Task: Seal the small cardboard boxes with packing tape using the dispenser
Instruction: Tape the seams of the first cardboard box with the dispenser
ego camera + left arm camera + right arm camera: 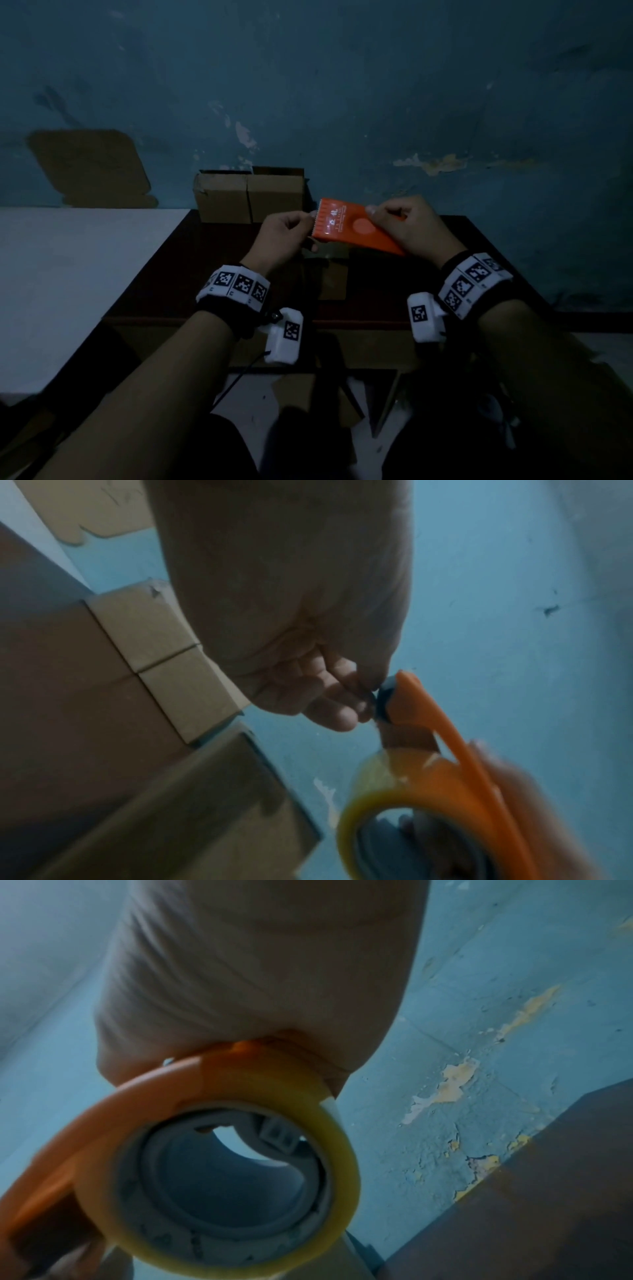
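Both hands up over worktop (462, 236): right hand (407, 222) grips orange dispenser (352, 228), left hand (284, 234) pinches its serrated end; two cardboard boxes (248, 197) behind.

Orange plastic tape dispenser (356, 229): handle end hidden inside right hand (407, 224) in head view. Yellowish roll of clear packing tape (219, 1172): lower rim blurred, right fingers behind it unreadable. Left fingertips (342, 710) cover tape end at serrated edge; pinch unclear. Small brown cardboard box (329, 277) below fingers: mostly dark, flaps indistinct.
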`<move>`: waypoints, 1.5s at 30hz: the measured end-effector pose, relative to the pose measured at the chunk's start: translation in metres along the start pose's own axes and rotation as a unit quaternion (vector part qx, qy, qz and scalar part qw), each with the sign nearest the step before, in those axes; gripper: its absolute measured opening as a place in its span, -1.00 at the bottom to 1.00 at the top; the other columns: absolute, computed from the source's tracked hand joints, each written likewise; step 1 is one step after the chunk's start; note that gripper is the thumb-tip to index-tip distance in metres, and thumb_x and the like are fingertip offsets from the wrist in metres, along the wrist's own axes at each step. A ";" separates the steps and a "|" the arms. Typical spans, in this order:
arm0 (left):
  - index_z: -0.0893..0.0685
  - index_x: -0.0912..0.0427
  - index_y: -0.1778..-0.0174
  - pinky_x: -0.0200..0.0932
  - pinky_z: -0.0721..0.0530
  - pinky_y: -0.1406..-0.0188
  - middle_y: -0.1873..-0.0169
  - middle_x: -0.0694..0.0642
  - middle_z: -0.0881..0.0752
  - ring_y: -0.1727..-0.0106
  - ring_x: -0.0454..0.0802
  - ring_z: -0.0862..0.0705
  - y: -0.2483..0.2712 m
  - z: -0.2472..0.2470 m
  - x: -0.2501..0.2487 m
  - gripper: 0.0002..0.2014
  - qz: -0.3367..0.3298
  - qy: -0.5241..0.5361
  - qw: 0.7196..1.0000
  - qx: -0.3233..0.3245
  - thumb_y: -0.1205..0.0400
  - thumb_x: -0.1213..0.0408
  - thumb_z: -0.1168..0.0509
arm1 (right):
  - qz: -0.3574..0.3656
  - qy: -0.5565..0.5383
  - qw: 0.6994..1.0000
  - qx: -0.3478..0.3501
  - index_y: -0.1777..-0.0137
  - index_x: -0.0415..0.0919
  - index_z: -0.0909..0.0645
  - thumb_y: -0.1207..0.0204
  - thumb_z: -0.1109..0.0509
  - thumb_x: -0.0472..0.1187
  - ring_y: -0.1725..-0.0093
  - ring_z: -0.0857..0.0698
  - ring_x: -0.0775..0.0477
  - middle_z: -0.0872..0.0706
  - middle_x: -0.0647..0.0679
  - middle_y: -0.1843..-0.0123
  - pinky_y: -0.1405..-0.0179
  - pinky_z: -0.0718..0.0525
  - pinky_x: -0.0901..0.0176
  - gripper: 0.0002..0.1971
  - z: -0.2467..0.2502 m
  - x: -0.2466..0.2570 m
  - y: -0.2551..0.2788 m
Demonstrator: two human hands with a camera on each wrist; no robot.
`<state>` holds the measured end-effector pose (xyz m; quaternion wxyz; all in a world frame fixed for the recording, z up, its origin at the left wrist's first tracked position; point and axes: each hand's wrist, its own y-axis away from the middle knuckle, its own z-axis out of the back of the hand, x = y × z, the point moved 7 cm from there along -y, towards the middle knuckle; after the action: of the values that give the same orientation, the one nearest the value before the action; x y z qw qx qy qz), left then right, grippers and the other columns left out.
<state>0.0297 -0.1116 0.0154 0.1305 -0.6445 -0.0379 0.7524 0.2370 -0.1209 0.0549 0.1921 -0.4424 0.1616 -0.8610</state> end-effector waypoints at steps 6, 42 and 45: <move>-0.72 0.28 0.20 -0.32 -0.66 0.28 0.24 0.10 -0.78 0.25 -0.16 -0.74 -0.001 0.004 0.007 -0.71 -0.036 -0.102 0.993 -0.037 -0.73 0.20 -0.23 | -0.082 0.070 0.989 0.103 0.16 -0.17 -0.76 -0.56 -0.31 0.23 0.24 -0.75 -0.11 -0.79 -0.16 0.20 0.16 -0.60 0.07 -0.54 -0.016 -0.018 -0.002; -0.71 0.28 0.40 -0.41 -0.53 0.59 0.58 0.05 -0.66 0.61 -0.26 -0.57 0.015 0.042 0.057 -0.63 0.110 -0.083 0.985 -0.100 -0.70 0.20 -0.29 | -0.202 0.089 0.965 0.144 0.16 -0.21 -0.80 -0.28 -0.38 0.37 0.38 -0.72 0.12 -0.81 -0.11 0.29 0.30 -0.59 0.29 -0.40 0.035 -0.078 0.021; -0.71 0.26 0.41 -0.42 -0.53 0.61 0.60 0.03 -0.66 0.63 -0.26 -0.57 0.014 0.042 0.057 -0.64 0.111 -0.088 0.984 -0.104 -0.69 0.20 -0.30 | -0.210 0.067 0.964 0.148 0.13 -0.23 -0.81 -0.26 -0.39 0.36 0.32 -0.75 0.02 -0.82 -0.14 0.26 0.27 -0.62 0.29 -0.40 0.033 -0.083 0.024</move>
<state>-0.0210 -0.1064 -0.0360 -0.0251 -0.5861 -0.0556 0.8080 0.3130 -0.1061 0.0047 0.0592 -0.3743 -0.0514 -0.9240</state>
